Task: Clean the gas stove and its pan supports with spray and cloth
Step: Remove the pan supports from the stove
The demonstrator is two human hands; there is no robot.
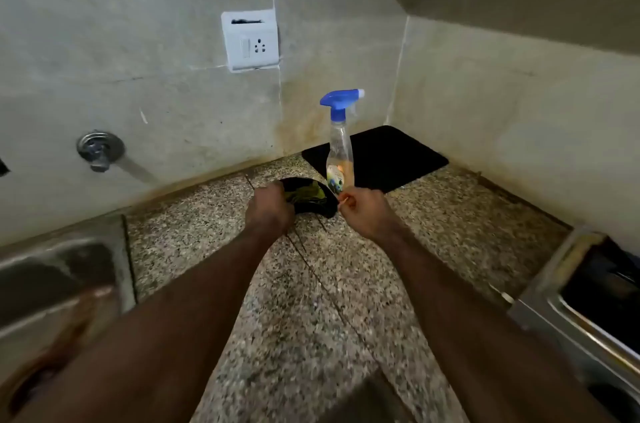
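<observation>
Here, clear spray bottle (340,149), speckled granite (311,284).

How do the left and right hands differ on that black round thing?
The left hand curls over the green cloth on the black piece, while the right hand seems only to pinch that piece's right edge with its fingertips. The left hand covers the piece's left side; the right hand stays beside it. Both reach out over the counter before the upright spray bottle.
</observation>
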